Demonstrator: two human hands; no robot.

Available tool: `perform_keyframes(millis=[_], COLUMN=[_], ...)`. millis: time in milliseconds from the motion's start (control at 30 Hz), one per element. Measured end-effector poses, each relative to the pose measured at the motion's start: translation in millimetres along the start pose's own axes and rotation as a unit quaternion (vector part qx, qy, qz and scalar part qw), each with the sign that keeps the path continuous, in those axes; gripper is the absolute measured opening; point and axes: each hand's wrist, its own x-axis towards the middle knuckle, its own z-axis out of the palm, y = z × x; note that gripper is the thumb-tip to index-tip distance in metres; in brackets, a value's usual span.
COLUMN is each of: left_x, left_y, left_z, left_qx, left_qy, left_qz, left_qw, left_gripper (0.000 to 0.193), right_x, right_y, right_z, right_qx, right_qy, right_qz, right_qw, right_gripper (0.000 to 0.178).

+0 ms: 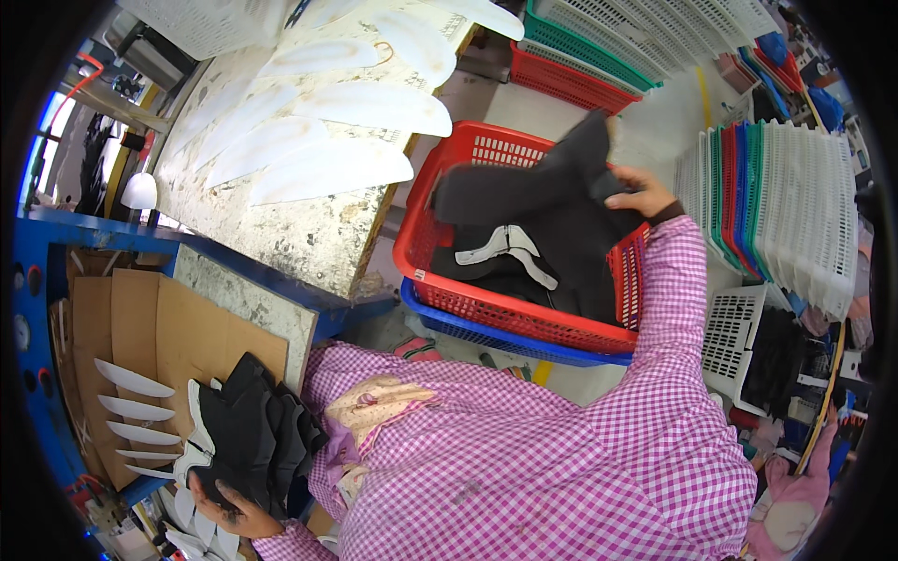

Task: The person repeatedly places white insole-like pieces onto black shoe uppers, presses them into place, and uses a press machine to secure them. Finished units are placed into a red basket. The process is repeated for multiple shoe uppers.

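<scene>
At the lower left my left hand (pixel 234 510), its fingertips dark with smudges, grips the lower edge of a stack of black fabric pieces (pixel 245 425). The front piece has a white curved border; the stack fans out against my checked smock. My right hand (pixel 644 194) is stretched out over a red plastic basket (pixel 524 304), fingers closed on the edge of a black fabric piece (pixel 510 192), slightly blurred. Under it in the basket lie more black pieces, one with a white curved trim (pixel 505 248).
A blue basket (pixel 505 338) sits under the red one. White curved panels (pixel 337 173) cover a worn worktable (pixel 299 234) at upper left. White blades (pixel 136 409) stick out beside a cardboard lining (pixel 215 323). Stacked baskets (pixel 786 206) stand at the right, with others (pixel 599 56) behind.
</scene>
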Motion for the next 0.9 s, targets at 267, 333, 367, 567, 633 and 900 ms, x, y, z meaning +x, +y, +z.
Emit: perform_keyframes(millis=[267, 333, 367, 567, 633, 900], left_x=[65, 72, 72, 72, 76, 72], left_y=[183, 206, 216, 214, 186, 41], left_z=[29, 38, 40, 22, -1, -133], left_qx=[-0.537, -0.512, -0.504, -0.747, -0.723, -0.400], left_qy=[-0.317, -0.418, -0.426, -0.185, -0.101, 0.308], left_qz=[0.119, 0.085, 0.070, -0.221, -0.211, -0.149], left_qw=[0.773, 0.745, 0.748, 0.600, 0.650, 0.850], left_gripper=[0.110, 0.103, 0.089, 0.031, 0.030, 0.033], right_x=[-25, -1, 11, 36, 49, 82], right_y=[-174, -203, -212, -200, -167, 92], right_z=[49, 88, 111, 189, 176, 170], right_qx=[0.074, 0.029, 0.062, 0.128, 0.127, -0.524], right_qy=[-0.079, -0.146, -0.161, -0.246, -0.218, -0.020], right_qz=[-0.159, -0.173, -0.144, -0.197, -0.157, 0.163], right_qw=[0.981, 0.974, 0.974, 0.940, 0.955, 0.836], right_gripper=[0.029, 0.030, 0.030, 0.036, 0.036, 0.075])
